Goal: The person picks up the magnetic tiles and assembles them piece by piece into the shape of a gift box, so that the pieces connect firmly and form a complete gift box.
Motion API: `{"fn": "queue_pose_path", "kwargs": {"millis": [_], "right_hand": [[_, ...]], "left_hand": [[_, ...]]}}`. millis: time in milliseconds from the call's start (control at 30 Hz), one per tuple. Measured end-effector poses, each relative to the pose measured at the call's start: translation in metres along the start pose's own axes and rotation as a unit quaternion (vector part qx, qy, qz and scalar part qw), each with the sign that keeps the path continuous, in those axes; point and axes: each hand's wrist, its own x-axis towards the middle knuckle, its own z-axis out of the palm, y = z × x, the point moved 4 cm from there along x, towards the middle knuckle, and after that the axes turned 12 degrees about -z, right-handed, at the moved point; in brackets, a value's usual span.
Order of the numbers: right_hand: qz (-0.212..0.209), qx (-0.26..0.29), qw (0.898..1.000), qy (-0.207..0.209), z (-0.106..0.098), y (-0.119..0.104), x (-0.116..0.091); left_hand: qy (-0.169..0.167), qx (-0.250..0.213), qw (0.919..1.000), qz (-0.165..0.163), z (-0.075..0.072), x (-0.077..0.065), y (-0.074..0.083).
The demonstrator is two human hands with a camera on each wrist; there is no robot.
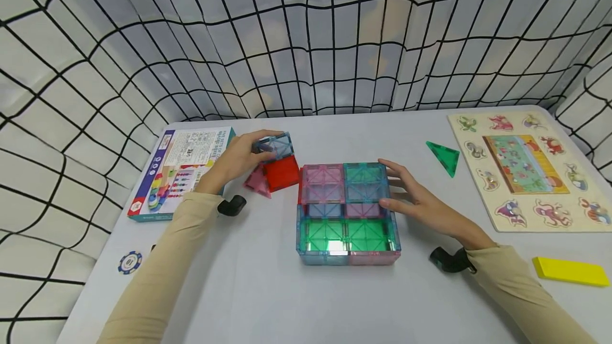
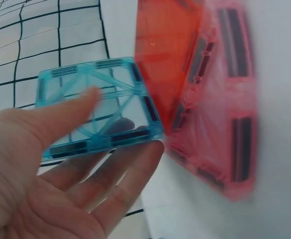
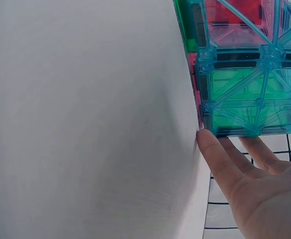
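My left hand (image 1: 240, 154) pinches a clear blue square magnetic tile (image 1: 279, 146) between thumb and fingers, as the left wrist view also shows (image 2: 100, 102). Just below it lie a red square tile (image 1: 282, 174) and a pink triangular tile (image 1: 258, 182). A box-like build of translucent tiles (image 1: 348, 256) stands mid-table, with pink, teal and green squares. At its right side, my right hand (image 1: 421, 200) touches the wall with spread, fairly straight fingers. In the right wrist view, the fingertips (image 3: 208, 139) meet the edge of a blue tile wall (image 3: 259, 94).
A green triangular tile (image 1: 444, 157) lies behind the right hand. A wooden puzzle board (image 1: 478, 174) sits at the right, a yellow block (image 1: 571, 272) in front of it. On the left are a printed box (image 1: 177, 174) and a poker chip (image 1: 129, 263). Black netting (image 1: 311, 41) surrounds the table.
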Motion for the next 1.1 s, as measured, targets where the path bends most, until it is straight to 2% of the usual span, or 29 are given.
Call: {"fn": "queue_pose_path", "kwargs": {"millis": [167, 333, 433, 600, 700, 833, 967, 1100], "right_hand": [[-0.005, 0.003, 1.000, 0.002, 0.000, 0.000, -0.001], [-0.003, 0.004, 1.000, 0.001, 0.000, 0.001, -0.001], [-0.004, 0.004, 1.000, 0.001, 0.000, 0.001, -0.001], [-0.007, 0.003, 1.000, 0.001, 0.001, 0.000, 0.000], [-0.007, 0.003, 1.000, 0.001, 0.001, -0.001, 0.001], [-0.006, 0.003, 1.000, 0.001, 0.001, -0.001, 0.001], [-0.005, 0.000, 1.000, -0.001, 0.000, -0.001, 0.001], [-0.010, -0.015, 1.000, -0.010, -0.003, -0.005, 0.002]], "left_hand": [[-0.004, -0.003, 0.9993, -0.038, 0.012, 0.003, -0.008], [0.016, 0.014, 0.9986, -0.047, 0.018, 0.003, -0.010], [0.041, 0.026, 0.9976, -0.050, 0.017, 0.003, -0.010], [0.094, 0.022, 0.9950, -0.024, 0.013, 0.001, -0.009], [0.107, 0.024, 0.9930, -0.042, 0.009, -0.003, -0.009], [0.103, -0.010, 0.9930, -0.057, 0.000, -0.010, -0.005], [0.082, -0.075, 0.9932, -0.034, -0.009, -0.025, 0.008], [0.047, -0.129, 0.9903, -0.019, -0.013, -0.047, 0.024]]}}
